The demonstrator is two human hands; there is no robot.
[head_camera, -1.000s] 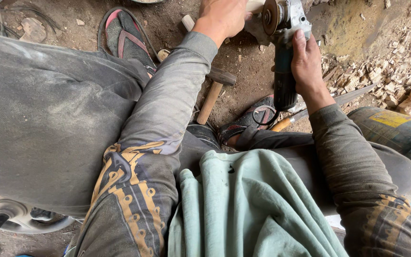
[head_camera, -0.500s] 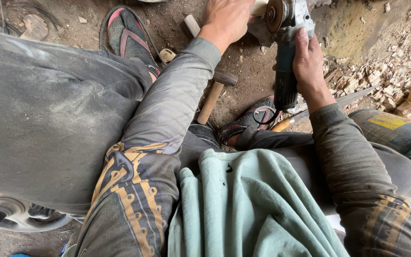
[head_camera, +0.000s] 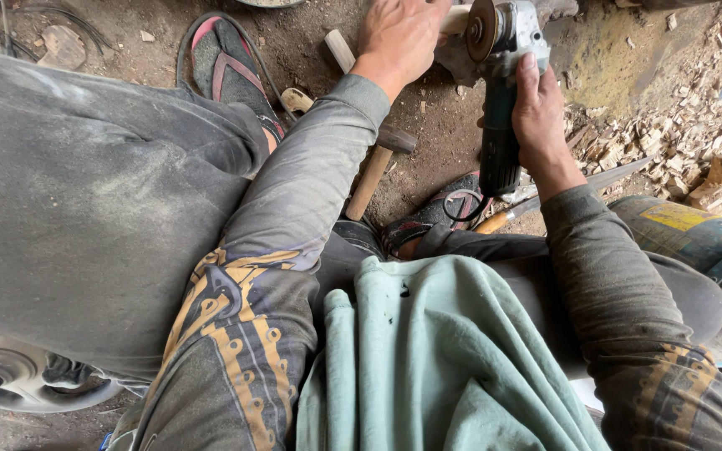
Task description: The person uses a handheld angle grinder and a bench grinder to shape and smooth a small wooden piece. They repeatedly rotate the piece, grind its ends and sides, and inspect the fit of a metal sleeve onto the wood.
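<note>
A teal-bodied angle grinder with a grey metal head and rust-brown disc (head_camera: 495, 75) is gripped around its body by the right hand (head_camera: 536, 117), fingers wrapped shut. The disc is set against a pale wooden piece (head_camera: 455, 18), which is clamped under the left hand (head_camera: 399, 33); how the left fingers lie cannot be told, as they are cut off by the top edge of the view. Just below and left of the grinder, a wooden-handled hammer with a dark head (head_camera: 378, 167) is laid on the bare dirt floor (head_camera: 436, 125). Directly below the grinder's tail, a dark sandalled foot (head_camera: 432, 221) is seen, with a long metal blade on an orange handle (head_camera: 545, 196) beside it. Right of the grinder, pale wood chips (head_camera: 670, 108) are heaped, crowding that side. Far left of the grinder, a red-strapped sandal (head_camera: 227, 67) is seen. Open floor is left only between hammer and grinder.
</note>
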